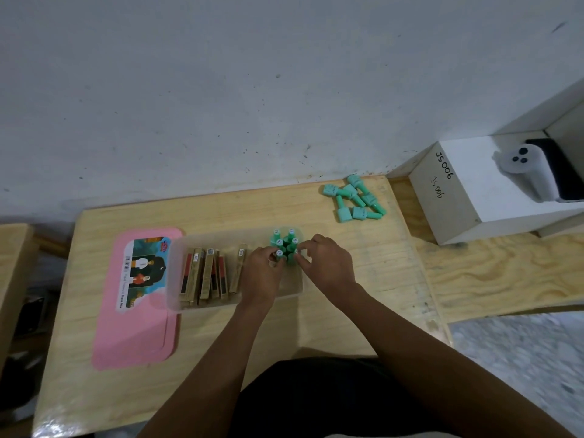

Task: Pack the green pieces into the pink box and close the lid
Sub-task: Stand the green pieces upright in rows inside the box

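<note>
While your left hand pinches one upright green bottle and your right hand pinches its neighbour, the translucent box holds a cluster of green bottles at its right end and gold cartons at its left. Loose bottles lie far right on the table; the pink lid lies flat at the box's left.

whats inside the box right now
Green pieces stand clustered at the box's right end; gold-and-red cartons fill the left. The left hand and right hand hide the floor between.
</note>
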